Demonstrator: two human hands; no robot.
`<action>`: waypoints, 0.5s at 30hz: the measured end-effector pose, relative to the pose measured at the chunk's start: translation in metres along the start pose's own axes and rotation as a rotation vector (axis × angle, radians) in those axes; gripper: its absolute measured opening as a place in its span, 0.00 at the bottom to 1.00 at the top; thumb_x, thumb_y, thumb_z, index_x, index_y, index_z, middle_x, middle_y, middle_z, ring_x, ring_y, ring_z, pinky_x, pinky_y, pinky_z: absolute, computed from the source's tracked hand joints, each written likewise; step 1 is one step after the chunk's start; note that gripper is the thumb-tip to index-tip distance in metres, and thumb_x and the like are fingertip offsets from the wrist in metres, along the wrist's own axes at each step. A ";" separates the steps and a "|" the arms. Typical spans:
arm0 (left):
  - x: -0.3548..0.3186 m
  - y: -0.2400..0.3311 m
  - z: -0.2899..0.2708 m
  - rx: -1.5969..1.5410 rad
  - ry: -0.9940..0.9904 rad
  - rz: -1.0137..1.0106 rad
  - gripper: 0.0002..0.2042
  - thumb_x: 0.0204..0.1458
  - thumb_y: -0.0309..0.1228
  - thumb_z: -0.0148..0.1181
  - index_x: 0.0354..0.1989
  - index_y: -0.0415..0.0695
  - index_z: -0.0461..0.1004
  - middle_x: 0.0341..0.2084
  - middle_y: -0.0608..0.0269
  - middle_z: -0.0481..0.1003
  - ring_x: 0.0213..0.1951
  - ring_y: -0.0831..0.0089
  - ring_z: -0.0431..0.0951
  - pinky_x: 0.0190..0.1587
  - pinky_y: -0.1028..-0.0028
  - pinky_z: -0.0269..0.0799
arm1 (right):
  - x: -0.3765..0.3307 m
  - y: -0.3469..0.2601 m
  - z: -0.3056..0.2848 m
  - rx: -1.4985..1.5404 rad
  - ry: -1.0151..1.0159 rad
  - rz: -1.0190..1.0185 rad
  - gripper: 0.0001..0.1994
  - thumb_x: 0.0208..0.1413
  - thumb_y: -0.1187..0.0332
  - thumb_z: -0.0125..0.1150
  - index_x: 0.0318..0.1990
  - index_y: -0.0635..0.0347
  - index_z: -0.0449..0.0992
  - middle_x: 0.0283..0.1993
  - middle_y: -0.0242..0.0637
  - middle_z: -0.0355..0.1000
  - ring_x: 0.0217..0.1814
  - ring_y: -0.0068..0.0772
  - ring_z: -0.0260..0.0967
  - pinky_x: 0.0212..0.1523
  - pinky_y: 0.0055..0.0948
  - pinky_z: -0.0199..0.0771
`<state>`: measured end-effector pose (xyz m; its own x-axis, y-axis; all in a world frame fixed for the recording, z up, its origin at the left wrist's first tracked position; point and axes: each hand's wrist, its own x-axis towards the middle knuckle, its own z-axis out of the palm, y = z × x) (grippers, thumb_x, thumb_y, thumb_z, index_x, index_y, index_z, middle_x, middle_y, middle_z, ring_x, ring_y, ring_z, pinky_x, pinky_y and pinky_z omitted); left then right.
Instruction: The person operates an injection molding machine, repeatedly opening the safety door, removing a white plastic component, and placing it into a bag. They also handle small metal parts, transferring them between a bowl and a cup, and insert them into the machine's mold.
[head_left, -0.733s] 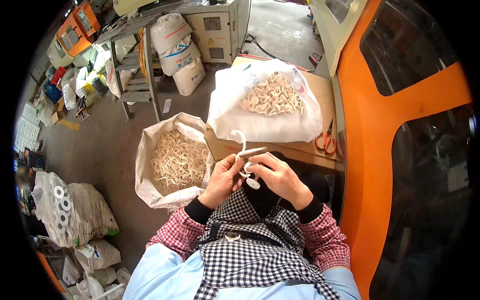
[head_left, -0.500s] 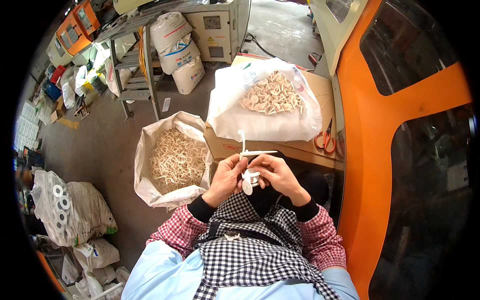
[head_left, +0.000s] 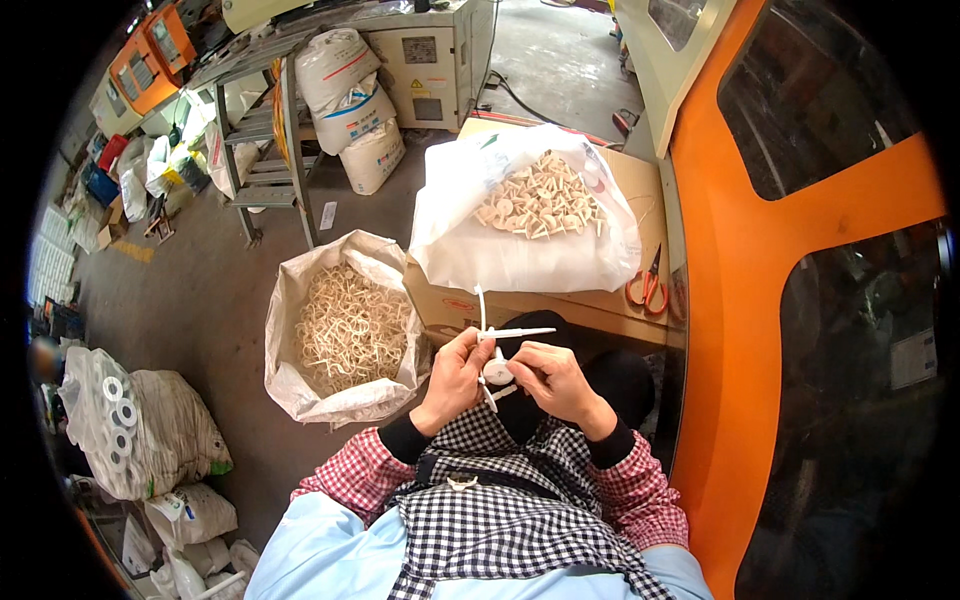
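A white moulded plastic piece (head_left: pixel 498 372) with round discs, a long tapered spike and a thin curved runner is held over my lap. My left hand (head_left: pixel 450 385) is closed, pinching the piece near where the spike and runner meet. My right hand (head_left: pixel 562 384) is closed too, its thumb and fingers at the edge of a disc; the exact grip is partly hidden. Beyond my hands, an opened white plastic bag (head_left: pixel 530 265) holds many small pale discs with pegs (head_left: pixel 540 200). To the left, a woven sack (head_left: pixel 285 350) is full of curly pale plastic runners (head_left: pixel 352 330).
Red-handled scissors (head_left: pixel 648 290) lie on the cardboard (head_left: pixel 640 215) right of the bag. An orange machine (head_left: pixel 725 350) rises close on my right. Stacked sacks (head_left: pixel 350 110) and a metal step stand (head_left: pixel 270 150) stand behind. A clear bag with white rings (head_left: pixel 110 420) is at left.
The plastic piece has turned in my hands, so a disc now faces up between them. My right hand has shifted slightly down and right. The view has tilted a little.
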<state>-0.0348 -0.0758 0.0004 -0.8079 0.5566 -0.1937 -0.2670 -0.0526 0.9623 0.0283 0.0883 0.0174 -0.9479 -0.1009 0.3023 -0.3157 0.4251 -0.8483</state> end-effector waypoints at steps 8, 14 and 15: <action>0.009 -0.003 -0.016 0.784 0.324 0.832 0.05 0.59 0.24 0.44 0.34 0.38 0.67 0.18 0.64 0.69 0.18 0.81 0.70 0.18 0.77 0.63 | 0.015 0.040 0.005 0.878 0.174 0.758 0.15 0.57 0.68 0.47 0.19 0.64 0.68 0.13 0.33 0.60 0.12 0.20 0.55 0.14 0.24 0.53; 0.020 0.006 -0.014 -0.276 0.313 0.073 0.12 0.61 0.36 0.43 0.32 0.41 0.65 0.21 0.67 0.68 0.15 0.81 0.67 0.15 0.80 0.67 | 0.122 0.120 -0.059 0.132 0.643 0.632 0.22 0.59 0.56 0.46 0.30 0.71 0.73 0.18 0.37 0.67 0.18 0.27 0.64 0.21 0.26 0.62; 0.021 0.005 -0.017 -0.331 0.315 0.026 0.11 0.61 0.37 0.44 0.32 0.41 0.65 0.22 0.66 0.68 0.16 0.80 0.68 0.17 0.80 0.68 | 0.125 0.115 -0.053 0.024 0.596 0.520 0.20 0.59 0.58 0.47 0.33 0.71 0.73 0.20 0.39 0.68 0.20 0.28 0.66 0.23 0.26 0.64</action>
<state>-0.0623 -0.0787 -0.0022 -0.9231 0.2752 -0.2687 -0.3572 -0.3540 0.8643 -0.1239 0.1722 -0.0198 -0.7933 0.6075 0.0403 0.1544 0.2648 -0.9519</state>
